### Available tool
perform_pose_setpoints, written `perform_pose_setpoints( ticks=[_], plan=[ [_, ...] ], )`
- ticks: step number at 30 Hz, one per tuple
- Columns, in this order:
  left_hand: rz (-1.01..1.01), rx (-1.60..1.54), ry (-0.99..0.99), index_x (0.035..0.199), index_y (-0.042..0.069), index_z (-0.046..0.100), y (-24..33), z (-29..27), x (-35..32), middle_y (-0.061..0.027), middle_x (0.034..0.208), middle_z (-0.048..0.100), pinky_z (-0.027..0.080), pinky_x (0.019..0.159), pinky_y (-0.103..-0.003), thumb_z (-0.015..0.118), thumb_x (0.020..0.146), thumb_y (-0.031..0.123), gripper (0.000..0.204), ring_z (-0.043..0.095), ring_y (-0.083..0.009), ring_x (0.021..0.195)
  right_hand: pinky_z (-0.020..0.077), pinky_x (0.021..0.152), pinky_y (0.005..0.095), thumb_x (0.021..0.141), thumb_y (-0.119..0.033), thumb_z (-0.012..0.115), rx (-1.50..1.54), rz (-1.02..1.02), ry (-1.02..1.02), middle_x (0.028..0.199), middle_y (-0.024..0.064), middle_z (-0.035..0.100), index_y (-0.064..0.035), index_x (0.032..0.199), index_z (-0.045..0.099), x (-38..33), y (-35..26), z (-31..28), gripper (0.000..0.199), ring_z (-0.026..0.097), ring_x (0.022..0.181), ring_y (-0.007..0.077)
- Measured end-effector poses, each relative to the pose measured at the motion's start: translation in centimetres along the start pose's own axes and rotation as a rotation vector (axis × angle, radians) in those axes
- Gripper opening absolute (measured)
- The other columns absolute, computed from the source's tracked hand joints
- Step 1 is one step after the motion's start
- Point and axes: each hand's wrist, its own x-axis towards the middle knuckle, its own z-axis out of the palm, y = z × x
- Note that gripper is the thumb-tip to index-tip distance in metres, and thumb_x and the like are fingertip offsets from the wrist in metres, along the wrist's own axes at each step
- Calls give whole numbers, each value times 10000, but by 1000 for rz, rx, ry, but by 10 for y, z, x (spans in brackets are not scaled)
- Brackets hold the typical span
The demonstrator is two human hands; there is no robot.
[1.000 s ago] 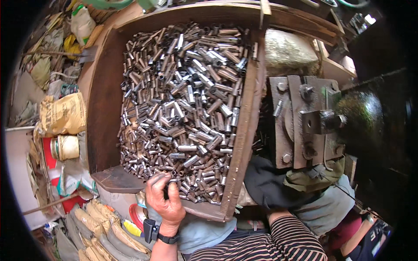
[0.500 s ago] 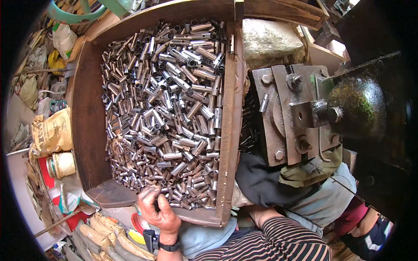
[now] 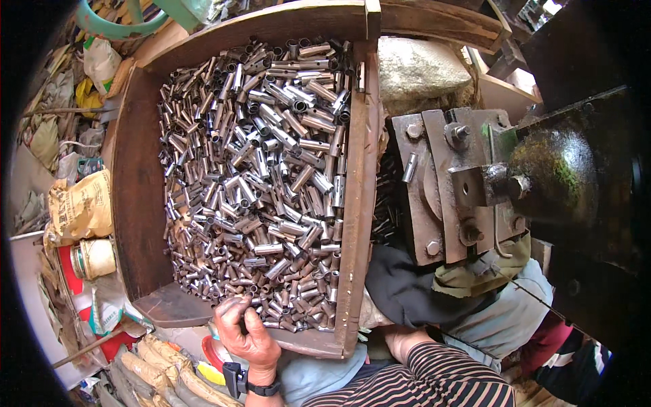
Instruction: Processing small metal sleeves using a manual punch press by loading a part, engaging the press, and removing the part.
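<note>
My left hand (image 3: 247, 332), with a black watch (image 3: 237, 380) at the wrist, is at the near edge of a wooden box (image 3: 139, 197). Its fingers curl inward with the thumb beside them, and whatever they may hold is hidden. Just beyond the fingertips lie many short metal tubes (image 3: 271, 197), shiny and loosely heaped, some with holes or slots. My right hand (image 3: 405, 339) shows only partly at the end of a striped sleeve (image 3: 441, 366), by the box's near right corner; its fingers are out of sight.
Right of the box stands a bolted steel machine fixture (image 3: 454, 183), with one metal tube (image 3: 409, 167) lying on its plate. Dark cloth (image 3: 407, 285) hangs below it. Paper sacks (image 3: 81, 207) and a jar (image 3: 95, 258) sit to the left. A pale sack (image 3: 424, 68) lies behind.
The view has shifted slightly, so the fixture and the far part of the box appear a little lower. My left hand keeps its curled pose at the near edge.
</note>
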Motion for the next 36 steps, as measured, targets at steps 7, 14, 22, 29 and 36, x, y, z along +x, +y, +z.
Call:
perform_pose_setpoints(
  ticks=[7, 14, 22, 29, 36],
  plan=[
    [11, -14, 3, 944, -1, 550, 0, 0, 0, -110, 932, 563, 436, 836, -349, 503, 883, 38, 87, 545, -233, 886, 426, 873, 412, 780, -91, 547, 7, 21, 2, 1042, 251, 582, 38, 1062, 594, 3, 2, 3, 314, 537, 1035, 365],
    [28, -7, -9, 950, 7, 547, -3, 1, -2, -104, 935, 559, 437, 841, -358, 505, 890, 39, 80, 541, -233, 889, 417, 893, 415, 776, -79, 537, 19, 42, 7, 1069, 258, 573, 41, 1074, 588, 3, 6, 5, 325, 524, 1062, 370],
    [51, 32, 44, 913, 2, 573, -1, -5, 1, -112, 905, 585, 455, 812, -356, 515, 857, 2, 81, 567, -242, 860, 407, 915, 418, 773, -66, 526, -2, 31, 22, 1099, 265, 564, 45, 1088, 581, -4, 15, -3, 339, 509, 1093, 375],
    [114, 65, 3, 939, 58, 623, -7, -3, 7, -115, 921, 643, 457, 762, -382, 626, 782, 60, 157, 609, -280, 855, 398, 934, 420, 770, -54, 516, -71, 123, 59, 1126, 272, 555, 48, 1101, 576, -23, 99, -17, 351, 496, 1120, 380],
    [129, 5, 143, 876, 75, 630, -1, -17, 12, -72, 851, 635, 462, 692, -377, 670, 764, 110, 124, 620, -265, 771, 389, 954, 423, 766, -43, 506, -161, 84, 84, 1152, 279, 547, 51, 1113, 570, -41, 139, -48, 364, 482, 1147, 384]
  ],
)
